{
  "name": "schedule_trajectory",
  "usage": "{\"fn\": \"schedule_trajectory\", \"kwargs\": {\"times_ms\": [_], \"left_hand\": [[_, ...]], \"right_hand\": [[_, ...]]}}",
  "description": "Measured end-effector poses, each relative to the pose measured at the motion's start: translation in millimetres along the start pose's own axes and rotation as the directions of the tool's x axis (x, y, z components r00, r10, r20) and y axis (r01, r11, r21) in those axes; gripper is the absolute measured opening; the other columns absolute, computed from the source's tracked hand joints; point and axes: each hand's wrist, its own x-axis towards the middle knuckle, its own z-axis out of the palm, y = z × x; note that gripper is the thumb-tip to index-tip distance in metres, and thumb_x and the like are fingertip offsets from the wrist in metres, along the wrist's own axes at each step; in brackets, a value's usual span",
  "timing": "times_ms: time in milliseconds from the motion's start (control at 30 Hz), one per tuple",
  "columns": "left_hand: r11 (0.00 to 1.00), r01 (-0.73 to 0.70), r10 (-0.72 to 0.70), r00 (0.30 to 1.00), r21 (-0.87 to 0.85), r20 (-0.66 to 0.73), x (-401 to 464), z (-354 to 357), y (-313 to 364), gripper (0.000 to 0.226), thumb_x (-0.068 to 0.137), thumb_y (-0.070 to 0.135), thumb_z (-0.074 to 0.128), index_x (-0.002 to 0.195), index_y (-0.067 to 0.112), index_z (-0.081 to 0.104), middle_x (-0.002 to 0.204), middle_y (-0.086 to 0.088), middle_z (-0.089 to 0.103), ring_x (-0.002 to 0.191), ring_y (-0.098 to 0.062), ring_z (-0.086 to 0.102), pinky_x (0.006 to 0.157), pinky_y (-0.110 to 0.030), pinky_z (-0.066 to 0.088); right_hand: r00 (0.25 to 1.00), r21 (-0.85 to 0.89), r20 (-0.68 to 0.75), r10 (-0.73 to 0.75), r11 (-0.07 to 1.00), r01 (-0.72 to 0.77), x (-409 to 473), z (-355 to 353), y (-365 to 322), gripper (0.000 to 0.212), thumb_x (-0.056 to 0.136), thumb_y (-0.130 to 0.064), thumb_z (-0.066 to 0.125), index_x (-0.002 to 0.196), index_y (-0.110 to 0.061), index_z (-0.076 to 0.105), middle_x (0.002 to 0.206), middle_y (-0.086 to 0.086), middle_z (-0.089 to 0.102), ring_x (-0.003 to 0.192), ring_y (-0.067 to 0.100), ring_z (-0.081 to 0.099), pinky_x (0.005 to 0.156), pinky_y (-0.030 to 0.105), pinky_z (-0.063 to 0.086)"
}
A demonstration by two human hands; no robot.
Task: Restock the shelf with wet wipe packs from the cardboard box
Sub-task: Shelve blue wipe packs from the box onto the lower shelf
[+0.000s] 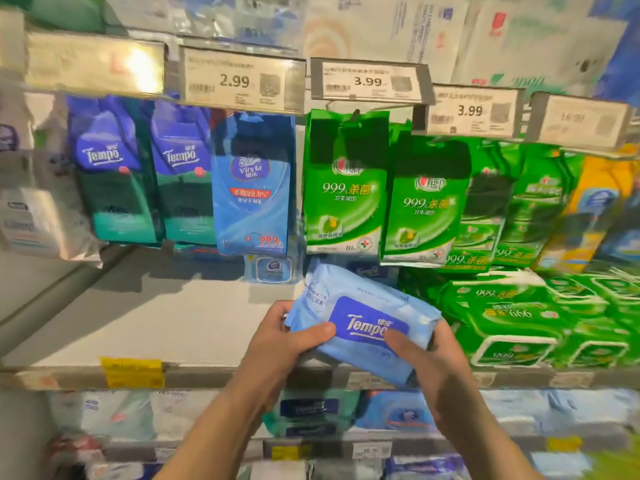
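A light blue wet wipe pack [360, 306] with a dark blue Tempo label is held tilted over the front of the white shelf [166, 317]. My left hand [284, 344] grips its left end, thumb lying on top. My right hand [436, 372] grips its right end from below, thumb on the label. The shelf surface to the left of the pack is bare. Another blue pack [273, 270] lies at the back of the shelf. The cardboard box is not in view.
Green wipe packs [519, 323] are stacked on the shelf's right part. Small packs hang on pegs above: blue Tempo [114, 171], blue Vinda [252, 188], green ones [346, 188]. Price tags [239, 79] line the rail overhead. A lower shelf [311, 417] holds more packs.
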Motion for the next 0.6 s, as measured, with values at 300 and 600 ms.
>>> {"fn": "schedule_trajectory", "kwargs": {"times_ms": [300,600], "left_hand": [[0.87,-0.005,-0.045,0.995,0.494,0.089,46.0,-9.3,-6.0,0.054,0.064,0.033,0.096,0.098,0.02,0.056,0.086,0.008,0.077,0.071,-0.004,0.071,0.068,-0.032,0.06],[0.642,-0.067,0.196,0.977,0.764,-0.08,48.2,-3.0,-12.2,0.073,0.054,0.053,0.097,0.098,0.023,0.047,0.102,0.006,0.05,0.089,-0.01,0.05,0.073,-0.027,0.044]], "right_hand": [[0.997,-0.379,0.077,-0.026,0.924,0.054,47.7,-15.0,15.5,0.065,0.082,-0.015,0.086,0.136,-0.036,0.057,0.121,-0.012,0.074,0.11,0.012,0.071,0.092,0.041,0.057],[0.949,-0.821,-0.008,-0.314,0.544,0.173,53.6,-8.8,37.4,0.06,0.082,-0.026,0.084,0.136,-0.032,0.058,0.116,-0.001,0.06,0.103,0.007,0.039,0.091,0.021,0.032]]}}
